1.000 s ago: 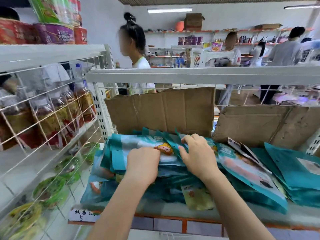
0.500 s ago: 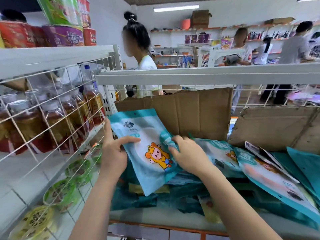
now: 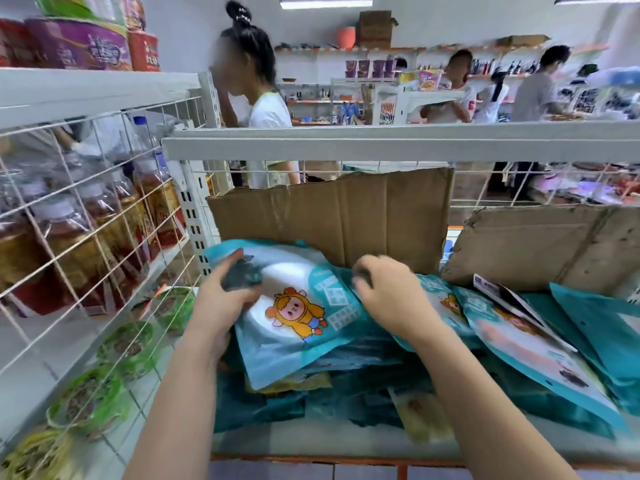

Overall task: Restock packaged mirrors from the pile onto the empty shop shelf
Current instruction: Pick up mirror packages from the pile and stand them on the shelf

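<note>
A teal and white mirror packet [image 3: 294, 317] with a yellow cartoon figure lies tilted on top of the pile of teal packets [image 3: 346, 382] on the shelf [image 3: 311, 441]. My left hand [image 3: 221, 303] grips the packet's left edge, thumb on its face near a dark blurred patch. My right hand [image 3: 388, 296] holds its right upper edge with curled fingers. More teal packets [image 3: 540, 351] fan out to the right of my right arm.
Two cardboard sheets [image 3: 339, 220] [image 3: 540, 247] lean against the wire back. A wire side panel [image 3: 86, 216] on the left fences off bottles [image 3: 152, 202] and green-lidded bowls [image 3: 128, 344]. A person [image 3: 259, 98] stands behind the shelf; others stand farther back.
Both hands lifted one cartoon packet out of the pile, held it up, and now have lowered it flatter onto the stack, further right. The left thumb has moved onto the packet's face.
</note>
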Demonstrator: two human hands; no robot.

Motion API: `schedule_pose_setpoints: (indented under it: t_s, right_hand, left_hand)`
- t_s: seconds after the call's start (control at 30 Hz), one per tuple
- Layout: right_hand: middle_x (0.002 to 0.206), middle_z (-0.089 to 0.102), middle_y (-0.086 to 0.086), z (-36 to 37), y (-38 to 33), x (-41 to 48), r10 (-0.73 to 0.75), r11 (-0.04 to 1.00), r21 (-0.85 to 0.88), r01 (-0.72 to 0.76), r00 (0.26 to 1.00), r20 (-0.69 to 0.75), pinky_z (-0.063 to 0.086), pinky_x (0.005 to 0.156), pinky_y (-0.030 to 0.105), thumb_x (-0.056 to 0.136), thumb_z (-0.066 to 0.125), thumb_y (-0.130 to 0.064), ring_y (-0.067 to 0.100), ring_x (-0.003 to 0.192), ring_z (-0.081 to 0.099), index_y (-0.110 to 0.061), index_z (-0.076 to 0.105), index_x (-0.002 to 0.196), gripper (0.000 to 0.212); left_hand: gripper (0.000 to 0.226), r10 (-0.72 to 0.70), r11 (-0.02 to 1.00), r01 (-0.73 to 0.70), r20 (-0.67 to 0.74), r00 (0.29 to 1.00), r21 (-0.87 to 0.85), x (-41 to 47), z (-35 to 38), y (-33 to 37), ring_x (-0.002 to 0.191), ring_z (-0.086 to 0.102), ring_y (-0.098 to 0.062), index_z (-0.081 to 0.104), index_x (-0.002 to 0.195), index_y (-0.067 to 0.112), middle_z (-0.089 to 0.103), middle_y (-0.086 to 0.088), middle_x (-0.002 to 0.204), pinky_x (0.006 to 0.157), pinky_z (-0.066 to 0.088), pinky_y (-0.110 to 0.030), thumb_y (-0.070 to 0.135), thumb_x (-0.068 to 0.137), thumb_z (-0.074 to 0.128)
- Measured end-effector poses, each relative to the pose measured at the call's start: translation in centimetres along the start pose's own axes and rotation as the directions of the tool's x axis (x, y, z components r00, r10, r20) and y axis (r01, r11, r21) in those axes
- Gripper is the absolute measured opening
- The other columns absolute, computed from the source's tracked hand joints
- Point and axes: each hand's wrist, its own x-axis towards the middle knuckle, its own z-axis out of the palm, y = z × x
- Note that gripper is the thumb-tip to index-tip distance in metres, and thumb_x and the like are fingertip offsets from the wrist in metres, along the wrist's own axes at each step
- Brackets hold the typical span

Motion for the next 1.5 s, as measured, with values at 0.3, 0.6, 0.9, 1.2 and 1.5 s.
schedule_pose_setpoints:
  t_s: [0.3,0.6,0.9,1.2,1.5]
  right_hand:
    - [0.128,0.046,0.017,-0.7,7.7,2.0,0.311,0.896,-0.425,-0.13,0.866,0.392,0.043,0.091,0.037,0.086,0.043,-0.002,0.034,0.12,0.046,-0.008,0.041,0.127,0.042]
    - [0.136,0.049,0.017,-0.2,7.1,4.1,0.36,0.927,-0.297,-0.23,0.766,0.532,0.037,0.095,0.028,0.1,0.033,-0.02,0.027,0.121,0.049,-0.003,0.047,0.127,0.035]
    - [0.159,0.002,0.005,-1.0,8.5,4.5,0.291,0.956,-0.167,-0.243,0.682,0.671,0.006,0.118,0.04,0.088,0.039,-0.067,0.025,0.146,-0.002,-0.017,0.011,0.151,0.085]
    - [0.147,0.038,0.014,-0.2,9.1,4.2,0.372,0.928,-0.224,-0.299,0.779,0.504,0.028,0.111,0.035,0.071,0.041,-0.083,0.026,0.134,0.035,0.001,0.036,0.14,0.108]
    - [0.093,0.063,0.014,-1.0,8.6,5.6,0.418,0.802,0.365,-0.473,0.881,0.221,0.048,0.071,0.039,0.084,0.062,-0.049,0.031,0.084,0.061,-0.004,0.055,0.105,0.05]
  left_hand:
    - [0.049,-0.03,0.999,0.021,0.267,0.963,0.038,0.7,1.0,1.9,0.074,0.067,-0.022,0.074,0.091,0.018,0.071,-0.006,0.099,0.053,0.054,-0.022,-0.019,0.075,0.046]
    - [0.047,-0.04,0.999,0.035,0.164,0.986,0.037,1.9,3.1,1.1,0.094,0.065,-0.029,0.073,0.094,0.017,0.07,-0.005,0.105,0.069,0.055,-0.031,-0.015,0.078,0.044]
    - [0.047,0.012,0.998,-0.019,0.103,0.995,0.065,1.8,1.8,1.3,0.102,0.062,-0.026,0.072,0.094,0.02,0.067,-0.005,0.11,0.077,0.053,-0.032,-0.016,0.08,0.044]
    - [0.051,0.026,0.998,-0.027,0.014,1.0,0.062,1.2,0.4,0.9,0.109,0.059,-0.026,0.073,0.09,0.023,0.067,-0.002,0.11,0.097,0.048,-0.045,-0.016,0.078,0.044]
    - [0.087,0.092,0.989,-0.092,0.0,0.996,0.114,-0.7,-1.2,1.4,0.096,0.062,-0.012,0.038,0.138,0.041,0.06,0.01,0.112,0.078,0.05,-0.032,-0.019,0.078,0.058]
